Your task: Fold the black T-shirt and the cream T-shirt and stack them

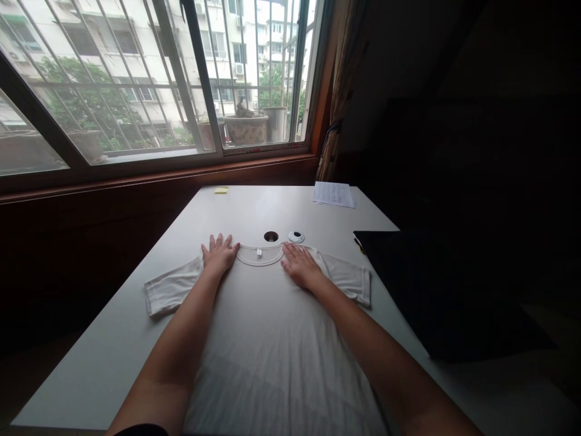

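Note:
A white short-sleeved T-shirt [267, 327] lies spread on the white table [104, 351], its neckline toward the far side and its lower end running out of view at the bottom. A small white label shows inside the collar. My left hand [219, 254] rests flat on the left shoulder of the shirt, fingers spread, thumb beside the neckline. On the other side of the collar my right hand [299, 264] lies flat with fingers stretched out. Both sleeves stick out sideways, and the body has soft wrinkles lower down.
Just beyond the collar are a round hole [271, 237] in the tabletop and a round white cover [296, 237]. Printed papers [334, 194] and a yellow note [221, 190] lie at the far edge. Black cloth [436, 290] covers the right side. A barred window stands behind.

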`<state>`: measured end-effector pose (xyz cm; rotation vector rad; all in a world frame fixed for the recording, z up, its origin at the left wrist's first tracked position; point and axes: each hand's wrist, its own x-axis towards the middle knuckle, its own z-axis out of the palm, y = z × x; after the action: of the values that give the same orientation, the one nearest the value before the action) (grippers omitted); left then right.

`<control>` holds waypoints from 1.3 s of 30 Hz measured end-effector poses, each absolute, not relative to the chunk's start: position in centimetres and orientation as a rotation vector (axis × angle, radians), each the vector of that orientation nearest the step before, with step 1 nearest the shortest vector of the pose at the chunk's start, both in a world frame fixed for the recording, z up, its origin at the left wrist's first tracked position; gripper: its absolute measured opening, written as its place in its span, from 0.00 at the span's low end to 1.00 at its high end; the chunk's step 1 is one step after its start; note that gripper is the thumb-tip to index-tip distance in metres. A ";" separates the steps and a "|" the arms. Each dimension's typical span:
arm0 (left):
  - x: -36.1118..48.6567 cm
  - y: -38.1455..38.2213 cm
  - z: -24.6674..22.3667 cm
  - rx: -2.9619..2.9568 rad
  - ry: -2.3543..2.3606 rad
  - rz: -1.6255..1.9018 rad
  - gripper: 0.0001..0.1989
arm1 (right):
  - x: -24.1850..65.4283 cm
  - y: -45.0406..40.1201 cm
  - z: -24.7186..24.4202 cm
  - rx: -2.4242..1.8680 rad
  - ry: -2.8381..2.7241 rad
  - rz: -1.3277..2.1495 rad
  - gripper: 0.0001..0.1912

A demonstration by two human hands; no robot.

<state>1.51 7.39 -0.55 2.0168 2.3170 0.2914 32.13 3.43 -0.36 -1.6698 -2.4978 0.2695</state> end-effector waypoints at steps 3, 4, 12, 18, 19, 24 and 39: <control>1.5 7.6 -0.5 1.998 2.331 0.250 0.35 | 32.2 3.7 -0.4 -1.671 -2.509 0.272 0.36; 1.5 7.7 -0.5 1.994 2.334 0.240 0.35 | 32.2 3.8 -0.4 -1.670 -2.510 0.270 0.36; 1.4 8.0 -0.5 1.973 2.365 0.209 0.35 | 32.2 4.7 -0.6 -1.669 -2.514 0.267 0.36; 1.0 8.4 -0.7 1.974 2.370 0.210 0.36 | 32.3 5.4 -0.7 -1.655 -2.510 0.244 0.36; 1.0 8.5 -0.7 1.974 2.370 0.210 0.36 | 32.3 5.4 -0.7 -1.655 -2.512 0.241 0.36; 0.7 8.8 -0.9 1.968 2.373 0.212 0.36 | 32.3 5.5 -0.7 -1.657 -2.521 0.230 0.36; 0.7 8.8 -1.0 1.939 2.387 0.220 0.34 | 36.3 6.6 -1.3 -1.760 -2.482 0.192 0.38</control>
<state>0.70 8.85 -0.97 1.9389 2.3866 0.2201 36.25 6.59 -1.34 -1.7600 -2.4818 0.1918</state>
